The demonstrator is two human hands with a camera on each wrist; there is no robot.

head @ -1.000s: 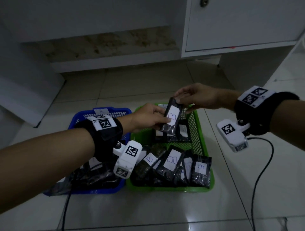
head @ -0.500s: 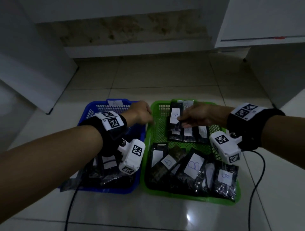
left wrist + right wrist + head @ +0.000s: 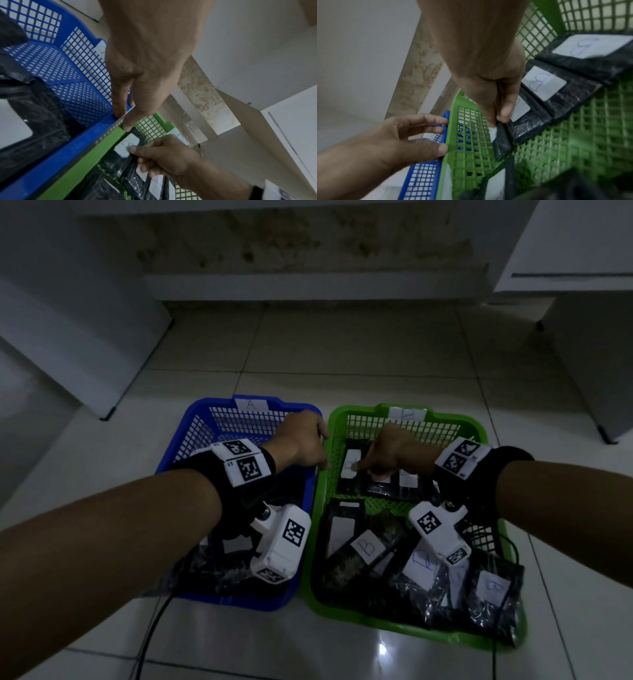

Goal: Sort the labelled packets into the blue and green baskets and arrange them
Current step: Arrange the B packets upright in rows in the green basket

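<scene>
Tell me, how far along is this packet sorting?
Well along, by the look of it. A few dark B-labelled packets lie in a row at the green mesh basket's far end. The right hand is setting another there. The jumbled near pile remains.

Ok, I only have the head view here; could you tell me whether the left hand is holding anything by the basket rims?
Observer: No. In the left wrist view the left hand is empty; its fingertips rest on the blue basket rim.
Operator: Thanks. Is the right hand's grip on a packet?
Observer: Yes. The right wrist view shows the right hand pinching the packet nearest the green basket wall.
Operator: Can you read any label nearby?
Observer: The second packet along clearly reads B.
</scene>
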